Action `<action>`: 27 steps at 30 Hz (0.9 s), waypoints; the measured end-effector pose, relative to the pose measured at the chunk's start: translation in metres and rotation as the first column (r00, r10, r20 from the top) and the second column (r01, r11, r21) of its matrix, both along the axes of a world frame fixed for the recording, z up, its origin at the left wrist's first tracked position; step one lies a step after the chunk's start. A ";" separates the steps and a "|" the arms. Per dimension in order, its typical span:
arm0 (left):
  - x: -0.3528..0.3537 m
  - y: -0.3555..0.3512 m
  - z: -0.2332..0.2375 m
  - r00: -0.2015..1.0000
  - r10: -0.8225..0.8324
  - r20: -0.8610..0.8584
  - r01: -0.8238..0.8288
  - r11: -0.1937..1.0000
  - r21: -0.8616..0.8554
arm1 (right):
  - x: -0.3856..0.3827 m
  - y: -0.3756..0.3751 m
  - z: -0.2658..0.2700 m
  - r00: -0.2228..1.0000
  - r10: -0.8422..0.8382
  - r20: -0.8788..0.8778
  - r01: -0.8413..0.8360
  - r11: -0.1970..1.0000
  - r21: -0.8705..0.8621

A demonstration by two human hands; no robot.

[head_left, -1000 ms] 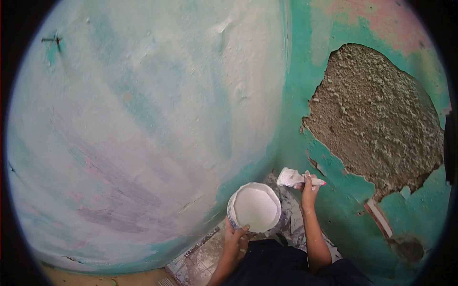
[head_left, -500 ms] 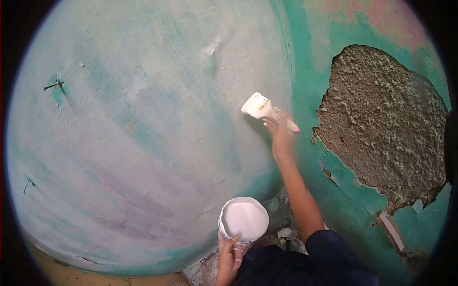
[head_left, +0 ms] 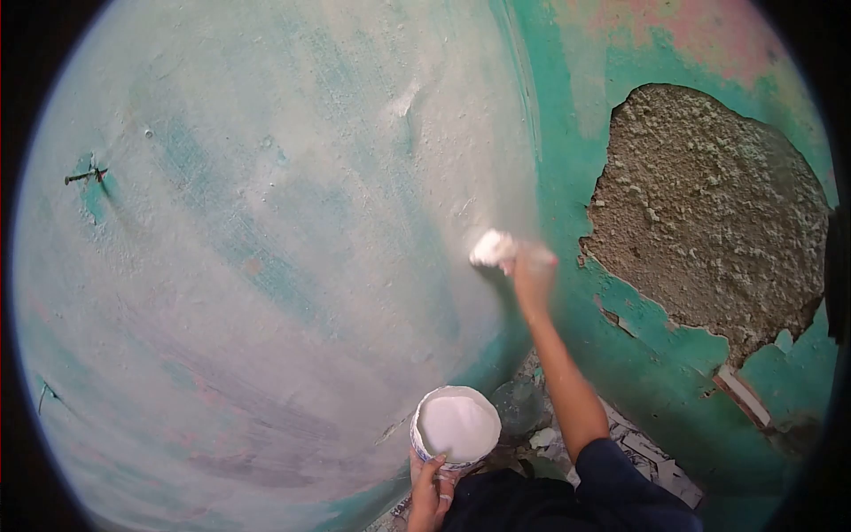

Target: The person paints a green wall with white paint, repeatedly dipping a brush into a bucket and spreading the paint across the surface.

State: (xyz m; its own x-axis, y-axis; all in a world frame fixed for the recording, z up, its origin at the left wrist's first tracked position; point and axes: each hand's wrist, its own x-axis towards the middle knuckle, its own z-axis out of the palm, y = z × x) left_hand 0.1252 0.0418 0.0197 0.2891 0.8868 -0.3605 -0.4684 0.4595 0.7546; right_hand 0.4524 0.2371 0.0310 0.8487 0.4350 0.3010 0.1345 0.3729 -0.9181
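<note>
My right hand (head_left: 534, 266) grips a paintbrush (head_left: 490, 248) by its handle. Its white-coated bristles are at the whitish wall (head_left: 355, 257), close to the corner; motion blurs the brush and fingers. Low in front of my body, my left hand (head_left: 431, 488) holds a round tub (head_left: 417, 434) from the side, thumb near the rim. White paint (head_left: 458, 428) lies inside the tub, and smears of it mark my left fingers. Teal shows through the thin white coat in streaks.
A green wall (head_left: 567, 195) meets the white one at the corner. On it, a large patch of rough bare plaster (head_left: 709, 213) has flaking edges. Nails (head_left: 86, 176) stick out of the wall at left. Broken debris (head_left: 647, 452) covers the floor below.
My right hand has moved the paintbrush downward and slightly right along the wall. The view has shifted a little, and the tub sits slightly lower in it.
</note>
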 end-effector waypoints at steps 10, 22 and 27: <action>-0.029 0.013 -0.014 0.995 -0.004 0.100 0.009 0.999 -0.042 | -0.001 0.023 0.189 0.984 0.176 -0.008 -0.150 0.859 0.489; -0.035 0.018 -0.011 0.995 -0.092 -0.024 0.089 0.990 -0.109 | -0.021 -0.002 -0.095 0.972 -0.010 -0.236 -0.049 0.968 -0.245; -0.036 0.018 -0.002 0.997 -0.079 0.000 0.078 0.992 -0.098 | -0.018 -0.001 0.114 0.974 -0.121 0.193 0.136 0.988 -0.068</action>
State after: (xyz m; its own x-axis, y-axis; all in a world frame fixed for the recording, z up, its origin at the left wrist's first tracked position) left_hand 0.0894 0.0600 0.0177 0.3547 0.8219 -0.4457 -0.4248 0.5664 0.7062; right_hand 0.4344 0.2357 0.1448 0.8307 0.3551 0.4287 0.3493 0.2671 -0.8981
